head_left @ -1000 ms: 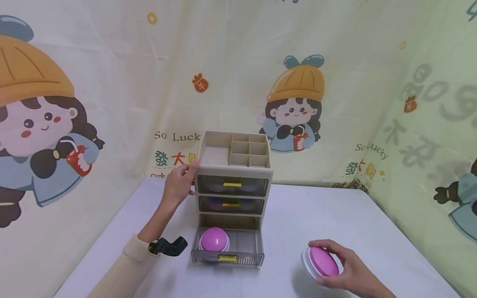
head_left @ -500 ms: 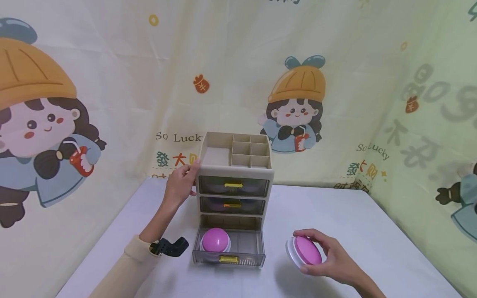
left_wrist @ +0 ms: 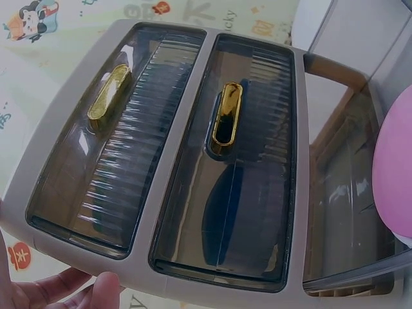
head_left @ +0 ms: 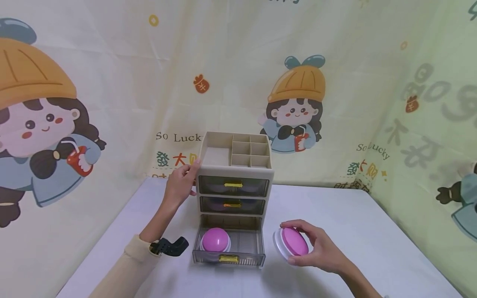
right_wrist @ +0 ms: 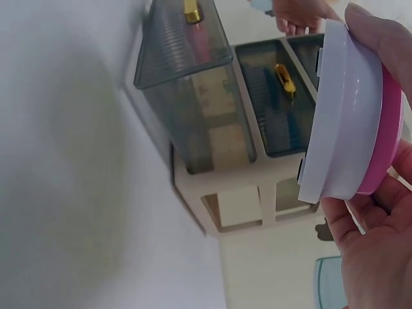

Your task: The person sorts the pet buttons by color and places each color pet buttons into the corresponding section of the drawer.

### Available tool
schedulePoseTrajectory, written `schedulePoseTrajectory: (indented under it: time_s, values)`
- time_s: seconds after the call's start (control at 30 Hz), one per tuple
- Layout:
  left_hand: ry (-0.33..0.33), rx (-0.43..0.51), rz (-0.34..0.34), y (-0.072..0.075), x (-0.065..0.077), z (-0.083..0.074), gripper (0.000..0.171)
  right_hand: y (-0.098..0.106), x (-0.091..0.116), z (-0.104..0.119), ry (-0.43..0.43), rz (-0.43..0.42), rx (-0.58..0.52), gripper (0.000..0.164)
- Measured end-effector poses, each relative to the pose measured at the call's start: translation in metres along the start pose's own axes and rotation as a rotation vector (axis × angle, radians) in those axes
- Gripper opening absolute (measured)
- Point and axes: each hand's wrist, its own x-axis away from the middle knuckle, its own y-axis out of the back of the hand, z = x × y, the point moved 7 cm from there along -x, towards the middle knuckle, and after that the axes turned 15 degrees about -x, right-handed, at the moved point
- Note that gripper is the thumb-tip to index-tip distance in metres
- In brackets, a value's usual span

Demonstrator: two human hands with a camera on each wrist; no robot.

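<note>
In the head view my right hand pinches a pink-and-white domed push button by its rim. It hangs tilted above the table, just right of the pulled-out bottom drawer. The right wrist view shows its white base side, with thumb and fingers at opposite edges. A second pink push button sits in the left part of that drawer, dome up. My left hand grips the left side of the beige drawer organizer, thumb at its upper front edge. Some left fingers are hidden behind the side.
Two upper drawers with yellow handles, the top drawer and the middle drawer, are pushed in; dark shapes show through their fronts. Open compartments top the organizer. A white table lies beneath, with a printed curtain behind.
My right hand has carried its push button leftward and slightly away from me, closer to the pulled-out drawer. The left hand and organizer have stayed in place.
</note>
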Motion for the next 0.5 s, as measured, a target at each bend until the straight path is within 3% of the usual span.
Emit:
schedulePoseTrajectory:
  time_s: [0.27, 0.5]
  values:
    - [0.003, -0.007, -0.002, 0.000, -0.001, 0.001, 0.069, -0.011, -0.020, 0.009, 0.063, 0.036, 0.120, 0.069]
    - [0.004, -0.004, -0.006, 0.001, 0.000, -0.001, 0.067, -0.020, -0.033, 0.014, 0.068, 0.081, 0.132, 0.070]
